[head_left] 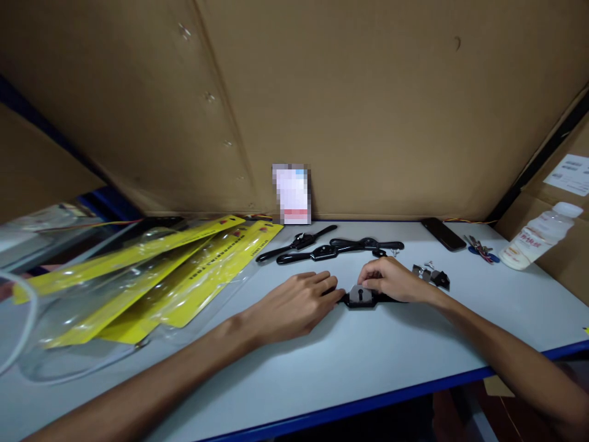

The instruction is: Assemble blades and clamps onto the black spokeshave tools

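On the table before me lies a black spokeshave body, its middle toward me. My left hand is closed around its left handle, which the fingers mostly hide. A flat grey metal blade with a dark keyhole-shaped slot stands against the body's middle. My right hand pinches this blade at its upper right edge, between thumb and fingers. Beyond my hands lie several more black spokeshaves, some crossing each other. Right of my right hand sits a small pile of metal blades, screws and black caps.
Yellow-backed clear plastic packs fan out at left, near a white cable. A blurred-out upright screen leans on the cardboard wall. At right are a black phone, keys and a tilted plastic bottle.
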The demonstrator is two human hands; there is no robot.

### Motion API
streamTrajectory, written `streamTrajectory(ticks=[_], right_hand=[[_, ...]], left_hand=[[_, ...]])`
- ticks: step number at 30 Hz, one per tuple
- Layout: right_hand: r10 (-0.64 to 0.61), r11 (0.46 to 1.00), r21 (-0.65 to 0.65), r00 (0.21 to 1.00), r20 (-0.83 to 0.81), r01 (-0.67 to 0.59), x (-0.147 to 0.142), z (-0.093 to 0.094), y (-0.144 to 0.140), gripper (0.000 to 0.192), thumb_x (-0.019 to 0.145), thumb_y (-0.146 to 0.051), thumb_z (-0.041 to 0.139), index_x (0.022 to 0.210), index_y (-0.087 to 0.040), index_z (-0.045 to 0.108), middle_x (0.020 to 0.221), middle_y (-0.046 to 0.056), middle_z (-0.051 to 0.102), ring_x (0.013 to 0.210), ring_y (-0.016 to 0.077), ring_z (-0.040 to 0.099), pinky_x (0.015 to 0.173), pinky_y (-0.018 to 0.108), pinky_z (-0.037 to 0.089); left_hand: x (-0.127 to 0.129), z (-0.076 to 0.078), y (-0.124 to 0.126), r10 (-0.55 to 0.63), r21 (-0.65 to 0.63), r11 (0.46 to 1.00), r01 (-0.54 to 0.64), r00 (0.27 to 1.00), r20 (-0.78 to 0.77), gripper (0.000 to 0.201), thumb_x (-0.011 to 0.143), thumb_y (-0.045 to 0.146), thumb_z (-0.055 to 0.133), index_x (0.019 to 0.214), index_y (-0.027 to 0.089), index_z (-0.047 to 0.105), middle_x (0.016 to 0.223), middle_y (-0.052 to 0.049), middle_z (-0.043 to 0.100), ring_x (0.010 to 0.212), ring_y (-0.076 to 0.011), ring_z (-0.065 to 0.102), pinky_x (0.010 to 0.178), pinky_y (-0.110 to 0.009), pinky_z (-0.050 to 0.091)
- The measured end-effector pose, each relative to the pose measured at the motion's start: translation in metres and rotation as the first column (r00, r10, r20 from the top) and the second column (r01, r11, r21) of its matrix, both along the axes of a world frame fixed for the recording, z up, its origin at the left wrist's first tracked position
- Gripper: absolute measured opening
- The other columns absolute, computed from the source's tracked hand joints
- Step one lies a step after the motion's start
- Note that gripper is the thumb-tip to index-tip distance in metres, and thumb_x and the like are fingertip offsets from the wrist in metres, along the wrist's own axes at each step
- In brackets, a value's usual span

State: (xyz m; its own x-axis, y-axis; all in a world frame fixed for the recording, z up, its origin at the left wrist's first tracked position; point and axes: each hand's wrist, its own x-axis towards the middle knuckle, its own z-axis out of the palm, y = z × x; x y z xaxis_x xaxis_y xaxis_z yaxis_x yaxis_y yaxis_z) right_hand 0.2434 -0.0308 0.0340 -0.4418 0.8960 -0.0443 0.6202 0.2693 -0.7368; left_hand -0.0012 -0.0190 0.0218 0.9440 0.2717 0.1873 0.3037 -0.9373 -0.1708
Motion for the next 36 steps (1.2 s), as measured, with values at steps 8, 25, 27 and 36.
streamTrajectory(ticks=[8, 25, 27, 36], right_hand=[[-0.002, 1.0, -0.003, 1.0, 0.007, 0.002, -0.001, -0.001, -0.001, 0.018, 0.083, -0.005, 0.058, 0.081, -0.016, 0.073, 0.071, -0.001, 0.067, 0.069, 0.0132, 0.06, 0.066, 0.024, 0.042], [-0.459, 0.863, 0.437, 0.751, 0.474, 0.252, 0.078, 0.025, 0.029, 0.018, 0.091, -0.018, 0.06, 0.089, -0.02, 0.078, 0.088, 0.009, 0.076, 0.083, 0.0232, 0.066, 0.066, 0.03, 0.037], [-0.457, 0.87, 0.423, 0.735, 0.501, 0.253, 0.079, 0.02, 0.03, 0.017, 0.09, -0.018, 0.062, 0.091, -0.02, 0.078, 0.091, 0.01, 0.076, 0.084, 0.0242, 0.067, 0.065, 0.03, 0.037], [-0.476, 0.865, 0.425, 0.71, 0.52, 0.268, 0.065, 0.007, 0.032, 0.02, 0.095, -0.032, 0.061, 0.098, -0.018, 0.074, 0.088, 0.01, 0.074, 0.085, 0.0242, 0.066, 0.064, 0.03, 0.036]], left_hand=[[0.0, -0.001, 0.001, 0.006, -0.003, 1.0, -0.006, 1.0, 0.011, 0.026, 0.099, 0.01, 0.044, 0.115, 0.014, 0.064, 0.088, -0.007, 0.062, 0.08, -0.022, 0.058, 0.066, -0.034, 0.047], [-0.002, -0.004, 0.001, 0.023, -0.08, 0.997, -0.017, 0.997, 0.075, 0.028, 0.103, 0.017, 0.041, 0.122, 0.016, 0.061, 0.092, -0.008, 0.062, 0.08, -0.0206, 0.06, 0.069, -0.033, 0.049], [-0.002, -0.004, 0.001, 0.028, -0.077, 0.997, -0.023, 0.998, 0.062, 0.028, 0.103, 0.017, 0.04, 0.122, 0.016, 0.061, 0.093, -0.008, 0.062, 0.08, -0.021, 0.06, 0.069, -0.033, 0.049], [-0.002, -0.003, 0.0, 0.034, -0.096, 0.995, -0.027, 0.997, 0.069, 0.026, 0.102, 0.016, 0.043, 0.119, 0.016, 0.062, 0.093, -0.008, 0.063, 0.082, -0.0214, 0.059, 0.07, -0.033, 0.049]])
